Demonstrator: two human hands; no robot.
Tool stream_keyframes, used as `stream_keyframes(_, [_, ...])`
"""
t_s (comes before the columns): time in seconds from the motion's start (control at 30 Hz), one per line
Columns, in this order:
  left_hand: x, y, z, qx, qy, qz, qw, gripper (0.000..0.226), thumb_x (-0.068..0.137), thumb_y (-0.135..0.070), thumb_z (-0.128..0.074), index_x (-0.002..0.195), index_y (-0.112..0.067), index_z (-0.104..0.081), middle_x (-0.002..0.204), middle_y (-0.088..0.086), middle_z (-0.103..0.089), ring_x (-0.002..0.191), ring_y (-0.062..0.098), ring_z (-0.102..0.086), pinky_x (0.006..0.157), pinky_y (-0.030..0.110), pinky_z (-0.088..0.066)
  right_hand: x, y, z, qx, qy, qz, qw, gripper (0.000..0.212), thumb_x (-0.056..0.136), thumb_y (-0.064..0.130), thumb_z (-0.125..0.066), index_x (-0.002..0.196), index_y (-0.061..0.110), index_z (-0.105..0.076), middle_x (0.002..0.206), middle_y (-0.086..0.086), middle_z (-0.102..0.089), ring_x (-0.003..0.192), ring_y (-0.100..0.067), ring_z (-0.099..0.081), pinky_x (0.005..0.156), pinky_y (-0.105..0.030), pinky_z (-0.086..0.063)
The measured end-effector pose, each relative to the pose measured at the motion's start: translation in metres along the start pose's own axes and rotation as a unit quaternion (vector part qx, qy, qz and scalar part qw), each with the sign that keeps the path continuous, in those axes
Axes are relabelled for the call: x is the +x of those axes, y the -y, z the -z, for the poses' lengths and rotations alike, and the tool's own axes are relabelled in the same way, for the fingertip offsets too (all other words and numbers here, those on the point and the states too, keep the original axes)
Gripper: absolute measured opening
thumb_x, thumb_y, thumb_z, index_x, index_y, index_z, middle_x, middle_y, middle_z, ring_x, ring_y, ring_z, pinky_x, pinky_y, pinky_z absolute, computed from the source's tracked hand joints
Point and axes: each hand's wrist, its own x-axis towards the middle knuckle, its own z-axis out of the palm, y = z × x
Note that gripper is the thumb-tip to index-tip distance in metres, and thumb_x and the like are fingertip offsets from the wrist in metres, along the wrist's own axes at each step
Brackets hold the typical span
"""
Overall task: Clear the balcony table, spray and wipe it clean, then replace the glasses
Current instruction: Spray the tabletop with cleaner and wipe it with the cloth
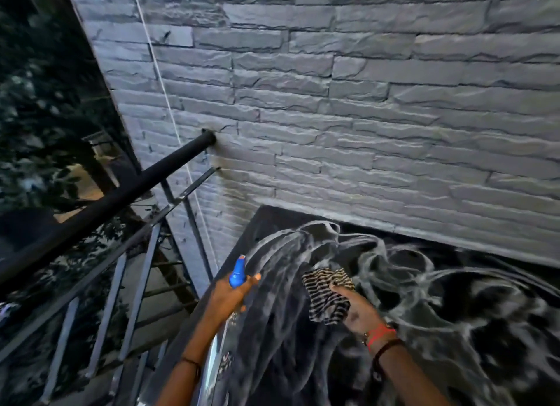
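Observation:
The dark balcony table (pixel 454 330) fills the lower right, its top covered in whitish smeared streaks. My left hand (pixel 230 296) grips a spray bottle with a blue head (pixel 238 272) over the table's left edge, the nozzle pointing up and away. My right hand (pixel 354 308) holds a black-and-white striped cloth (pixel 325 296) on the tabletop, near the middle. No glasses are in view.
A grey stone-clad wall (pixel 333 117) runs right behind the table. A black metal railing (pixel 121 193) with vertical bars stands to the left, with trees and a drop beyond it. A thin white cord (pixel 169 108) hangs down the wall.

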Motion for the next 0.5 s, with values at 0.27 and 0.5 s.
stream_keyframes(0.27, [0.077, -0.041, -0.049, -0.031, 0.018, 0.011, 0.999, 0.018, 0.079, -0.017, -0.077, 0.089, -0.007, -0.065, 0.060, 0.001, -0.056, 0.035, 0.004, -0.046, 0.038, 0.018, -0.043, 0.048, 0.062, 0.013, -0.020, -0.037, 0.004, 0.999, 0.024, 0.078, 0.006, -0.065, 0.101, 0.002, -0.065, 0.083, -0.016, -0.073, 0.073, -0.027, -0.071, 0.069, -0.038, -0.058])
stream_keyframes(0.5, [0.137, -0.047, -0.071, -0.009, 0.004, 0.048, 0.999, 0.022, 0.076, -0.020, -0.079, 0.070, -0.014, -0.059, 0.060, 0.004, -0.053, 0.050, 0.013, -0.045, 0.050, 0.026, -0.043, 0.082, 0.081, 0.006, -0.026, -0.033, -0.011, 0.999, 0.015, 0.086, 0.005, -0.055, 0.096, 0.002, -0.066, 0.077, -0.015, -0.073, 0.068, -0.026, -0.071, 0.059, -0.034, -0.059])
